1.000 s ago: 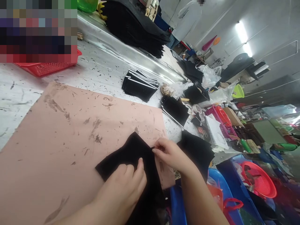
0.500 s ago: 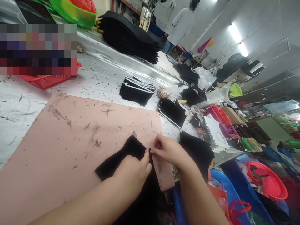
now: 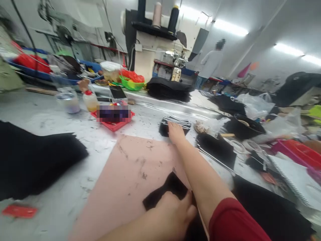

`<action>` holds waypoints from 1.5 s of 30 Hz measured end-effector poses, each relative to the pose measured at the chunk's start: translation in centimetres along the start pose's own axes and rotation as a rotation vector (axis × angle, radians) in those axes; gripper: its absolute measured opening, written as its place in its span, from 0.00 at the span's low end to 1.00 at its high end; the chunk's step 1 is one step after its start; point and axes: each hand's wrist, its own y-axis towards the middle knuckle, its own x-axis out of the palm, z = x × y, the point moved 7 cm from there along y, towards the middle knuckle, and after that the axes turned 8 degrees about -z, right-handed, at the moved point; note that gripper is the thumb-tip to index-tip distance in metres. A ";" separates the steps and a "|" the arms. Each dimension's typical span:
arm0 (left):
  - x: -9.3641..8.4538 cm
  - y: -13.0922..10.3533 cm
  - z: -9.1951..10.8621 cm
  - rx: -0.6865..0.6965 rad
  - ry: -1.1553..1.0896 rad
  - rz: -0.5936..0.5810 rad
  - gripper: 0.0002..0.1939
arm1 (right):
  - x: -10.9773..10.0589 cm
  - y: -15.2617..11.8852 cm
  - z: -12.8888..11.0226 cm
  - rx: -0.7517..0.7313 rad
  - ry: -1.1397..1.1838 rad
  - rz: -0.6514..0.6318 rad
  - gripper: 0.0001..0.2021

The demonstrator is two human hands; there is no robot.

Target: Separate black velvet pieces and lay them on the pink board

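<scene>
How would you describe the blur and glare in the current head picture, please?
In the head view, the left hand looks soft, probably from motion; the ceiling lights burn out to white; glare streaks the shiny ledge behind the table.

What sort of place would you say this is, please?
Probably a sewing workshop: thread cones stand at the back, and stacks of black material lie on the worktable.

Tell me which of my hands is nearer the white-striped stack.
Right. The right hand is at the white-striped stack, fingers over it; the left hand is farther back toward you, on the black cloth.
</scene>
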 end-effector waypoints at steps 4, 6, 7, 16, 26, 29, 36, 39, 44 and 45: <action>-1.0 -2.2 -1.7 -0.013 -0.219 0.061 0.18 | -1.3 -1.8 -1.4 -0.084 0.066 0.062 0.08; -2.0 -4.2 -4.2 -0.166 -0.502 0.238 0.13 | -3.0 -4.5 -2.8 -0.142 0.109 0.102 0.11; -2.4 -5.7 -5.8 -0.287 -0.652 0.361 0.12 | -4.1 -6.3 -3.8 -0.174 0.130 0.119 0.13; -1.5 -11.1 -7.2 -0.407 -1.502 0.724 0.12 | -8.0 -20.3 -11.3 -0.250 0.659 0.063 0.05; -2.0 -11.8 -5.2 -0.431 -1.326 0.731 0.10 | -8.6 -22.0 -11.7 -0.187 0.618 0.101 0.06; -2.2 -11.7 -4.5 -0.455 -1.132 0.688 0.10 | -8.7 -22.7 -11.9 -0.225 0.509 0.095 0.06; -1.6 -11.1 -3.4 -0.478 -0.959 0.580 0.12 | -9.2 -24.7 -13.7 -0.334 0.103 0.305 0.12; -1.4 -11.0 -3.4 -0.457 -0.994 0.585 0.11 | -9.3 -24.9 -13.7 -0.321 0.105 0.339 0.12; -1.2 -10.7 -3.6 -0.439 -1.028 0.590 0.10 | -8.7 -24.6 -11.7 -0.288 0.309 0.232 0.09; -1.3 -10.6 -3.6 -0.429 -1.026 0.593 0.10 | -8.4 -24.5 -11.3 -0.277 0.332 0.196 0.08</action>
